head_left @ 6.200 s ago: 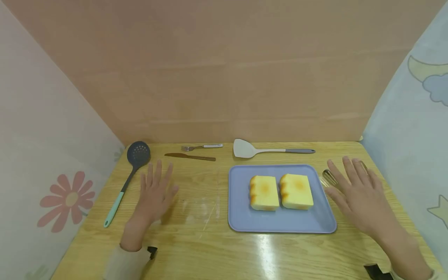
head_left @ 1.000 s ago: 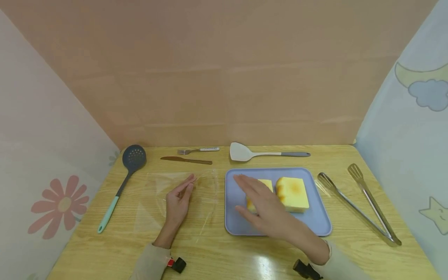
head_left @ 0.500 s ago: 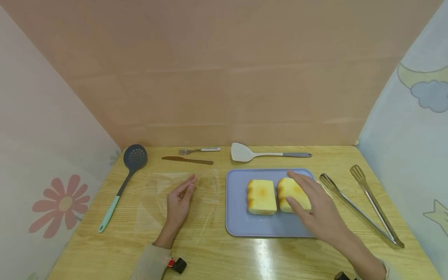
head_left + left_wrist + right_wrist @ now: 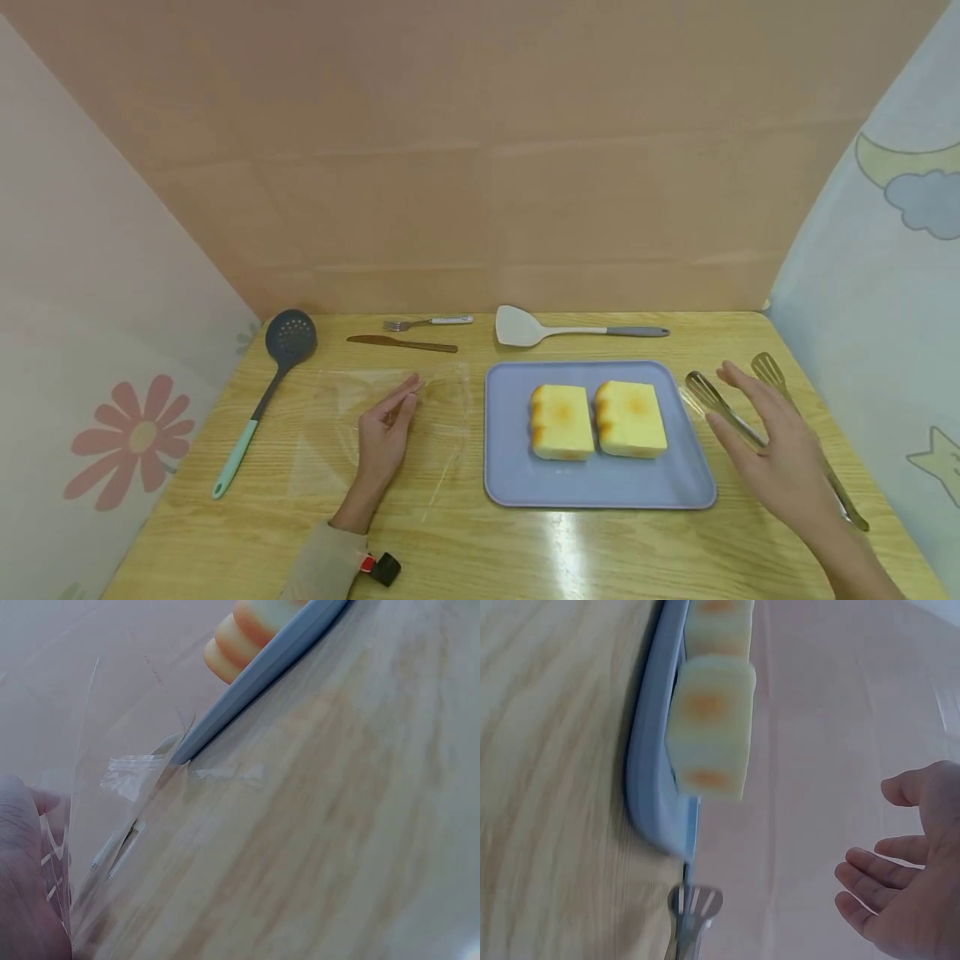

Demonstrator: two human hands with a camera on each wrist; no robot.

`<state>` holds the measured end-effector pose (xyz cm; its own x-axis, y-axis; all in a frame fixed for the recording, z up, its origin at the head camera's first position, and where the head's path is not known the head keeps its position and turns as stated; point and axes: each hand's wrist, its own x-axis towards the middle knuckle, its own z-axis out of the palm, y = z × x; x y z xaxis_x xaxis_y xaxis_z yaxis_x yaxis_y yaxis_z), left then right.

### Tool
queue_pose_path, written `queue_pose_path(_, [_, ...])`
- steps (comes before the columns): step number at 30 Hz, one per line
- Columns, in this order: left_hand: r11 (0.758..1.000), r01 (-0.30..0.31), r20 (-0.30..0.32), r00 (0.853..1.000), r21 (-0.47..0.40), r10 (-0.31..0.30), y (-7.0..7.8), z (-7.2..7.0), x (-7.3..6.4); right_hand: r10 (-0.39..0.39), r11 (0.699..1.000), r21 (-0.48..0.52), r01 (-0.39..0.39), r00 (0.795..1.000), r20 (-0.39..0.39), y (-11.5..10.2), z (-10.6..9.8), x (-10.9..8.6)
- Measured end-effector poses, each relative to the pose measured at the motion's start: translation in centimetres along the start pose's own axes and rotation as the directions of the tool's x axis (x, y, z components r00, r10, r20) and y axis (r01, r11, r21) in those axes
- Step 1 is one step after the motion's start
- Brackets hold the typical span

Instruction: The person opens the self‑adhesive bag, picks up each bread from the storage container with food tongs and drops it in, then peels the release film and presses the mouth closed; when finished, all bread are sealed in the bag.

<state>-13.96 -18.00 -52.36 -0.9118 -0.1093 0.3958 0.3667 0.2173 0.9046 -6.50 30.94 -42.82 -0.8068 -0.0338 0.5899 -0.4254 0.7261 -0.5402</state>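
In the head view my left hand [image 4: 384, 433] pinches a clear plastic bag [image 4: 442, 392] between thumb and fingers, left of the tray. The left wrist view shows the bag's transparent film [image 4: 112, 735] standing up beside the hand. My right hand [image 4: 783, 458] hovers over the metal tongs [image 4: 705, 390], fingers spread and holding nothing, and hides part of them. In the right wrist view that hand [image 4: 907, 877] has its fingers loosely bent. Two thick bread slices, the left one [image 4: 561, 421] and the right one [image 4: 632, 419], lie on the blue tray [image 4: 600, 492].
Along the back lie a white spatula [image 4: 519, 327] with a grey handle, a fork [image 4: 427, 322] and a brown knife [image 4: 401, 342]. A dark skimmer [image 4: 291, 337] with a mint handle lies at the left. A cardboard-brown wall [image 4: 480, 167] closes off the back.
My left hand, resting spread at first, has come to pinch the plastic bag. The right hand has swung from over the bread on the tray rightward to the tongs. Tray and bread stay put.
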Motion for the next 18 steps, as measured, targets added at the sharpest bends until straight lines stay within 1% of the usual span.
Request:
queue_pose_path(6, [1.0, -0.005, 0.002, 1.0, 0.001, 0.005, -0.1, 0.0, 0.0, 0.128, 0.99, -0.052, -0.128, 0.992, -0.017, 2.6, -1.8, -0.8])
queue_pose_path(11, [1.0, 0.004, 0.003, 1.0, 0.008, -0.004, -0.1, -0.1, -0.1, 0.194, 0.976, -0.098, -0.194, 0.981, -0.01, 4.5, -2.7, -1.7])
queue_pose_path(13, [1.0, 0.006, 0.003, 1.0, 0.009, -0.006, 0.0, -0.1, -0.1, 0.243, 0.964, -0.119, -0.239, 0.97, 0.017, 5.0, -3.0, -2.1])
queue_pose_path(16, [1.0, -0.001, 0.004, 1.0, 0.006, 0.001, 0.0, -0.1, -0.1, 0.33, 0.937, -0.149, -0.318, 0.942, 0.065, 5.7, -3.4, -2.6])
queue_pose_path(18, [1.0, -0.011, 0.002, 1.0, 0.005, 0.011, 0.0, 0.0, 0.0, 0.372, 0.921, -0.159, -0.356, 0.924, 0.086, 6.1, -3.7, -2.9])
